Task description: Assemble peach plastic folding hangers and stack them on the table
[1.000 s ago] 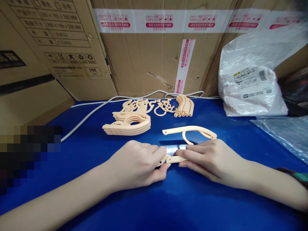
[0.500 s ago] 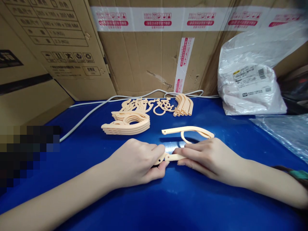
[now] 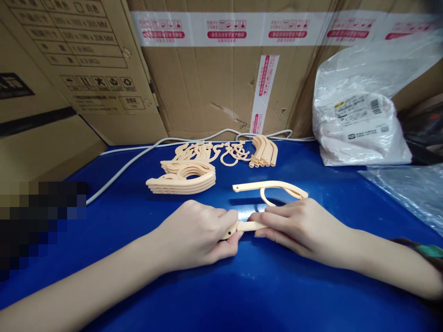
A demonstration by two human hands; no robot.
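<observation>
Two cream plastic hanger pieces meet end to end between my hands, just above the blue table. My left hand [image 3: 207, 235] is closed, pinching the left hanger piece [image 3: 228, 232] between thumb and fingers; only its rounded end with a dark hole shows. From the other side, my right hand [image 3: 294, 228] grips a straight-ended hanger arm [image 3: 251, 226], most of it hidden under the fingers. The arm's tip touches the left piece. Just beyond my right hand lies another curved hanger arm [image 3: 258, 186] with a loop beneath it, partly covered by the knuckles.
Stacked hanger parts [image 3: 183, 184] lie beyond my left hand. Farther back are loose hooks [image 3: 197, 151], rings [image 3: 229, 159] and a bundle of curved arms [image 3: 265, 152]. A white cable [image 3: 128, 170] runs along cardboard boxes [image 3: 207, 83]. At right stands a white plastic bag [image 3: 363, 124].
The right arm's tip has shifted slightly against the left piece, and the hole in that tip no longer shows. Both hands stay nearly in place.
</observation>
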